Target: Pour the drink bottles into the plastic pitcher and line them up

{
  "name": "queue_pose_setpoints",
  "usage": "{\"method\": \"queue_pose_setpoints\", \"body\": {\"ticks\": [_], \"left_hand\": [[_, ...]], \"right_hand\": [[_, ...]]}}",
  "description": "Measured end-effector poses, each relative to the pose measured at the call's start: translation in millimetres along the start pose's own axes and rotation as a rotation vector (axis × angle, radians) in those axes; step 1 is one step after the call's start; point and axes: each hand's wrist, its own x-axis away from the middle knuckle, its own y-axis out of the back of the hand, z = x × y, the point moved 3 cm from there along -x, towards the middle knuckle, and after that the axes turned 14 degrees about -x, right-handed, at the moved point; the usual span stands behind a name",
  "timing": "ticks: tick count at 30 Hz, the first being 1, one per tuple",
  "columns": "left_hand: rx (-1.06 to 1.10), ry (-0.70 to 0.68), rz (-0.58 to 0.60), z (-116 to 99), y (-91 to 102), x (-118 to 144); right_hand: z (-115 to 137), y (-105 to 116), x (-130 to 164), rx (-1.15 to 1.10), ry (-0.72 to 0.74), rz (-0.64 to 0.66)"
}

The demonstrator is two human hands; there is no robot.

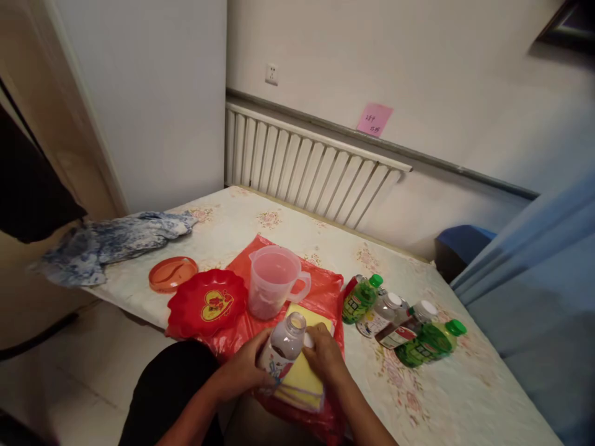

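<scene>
My left hand (248, 365) is wrapped round a bottle (284, 344) with a printed label, tilted slightly, its mouth uncovered. Beside the bottle's neck, my right hand (324, 353) pinches a white bottle cap (308, 340), held apart from the mouth. Under both hands lies a folded yellow cloth (302, 382) on a red plastic bag (320, 291). Just behind the bottle stands a translucent pitcher (274, 279), its handle to the right. A red scalloped plate (186, 310) with a yellow heart print sits to the left of the pitcher.
Several drinks stand at the right, among them a green bottle (360, 301), a white-capped bottle (379, 317) and another green bottle (425, 344). An orange lid (173, 274) and a crumpled blue-white cloth (139, 235) lie left. A radiator (297, 158) lines the wall behind the table (478, 365).
</scene>
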Motion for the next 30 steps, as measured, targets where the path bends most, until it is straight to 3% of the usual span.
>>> {"method": "queue_pose_setpoints", "body": {"ticks": [3,6,10,14,20,30], "left_hand": [[0.031,-0.01,-0.003,-9.8,-13.8,3.1],[0.049,-0.024,-0.002,-13.3,-27.1,3.0],[0.012,0.0,0.007,-13.6,-45.1,-0.5],[-0.078,0.014,0.05,-16.8,-60.8,-2.7],[-0.209,0.012,0.083,-26.4,-73.5,1.9],[-0.253,0.011,0.094,-40.3,-88.4,7.9]], "right_hand": [[4.9,15.8,1.7,-0.058,-0.02,-0.025],[19.0,46.0,7.8,-0.14,-0.025,-0.029],[56.2,89.2,23.9,-0.512,0.0,0.066],[97.9,117.8,40.5,-0.53,0.105,0.161],[129.0,130.4,57.9,-0.32,0.212,0.25],[121.6,135.7,71.1,-0.214,0.177,0.241]]}}
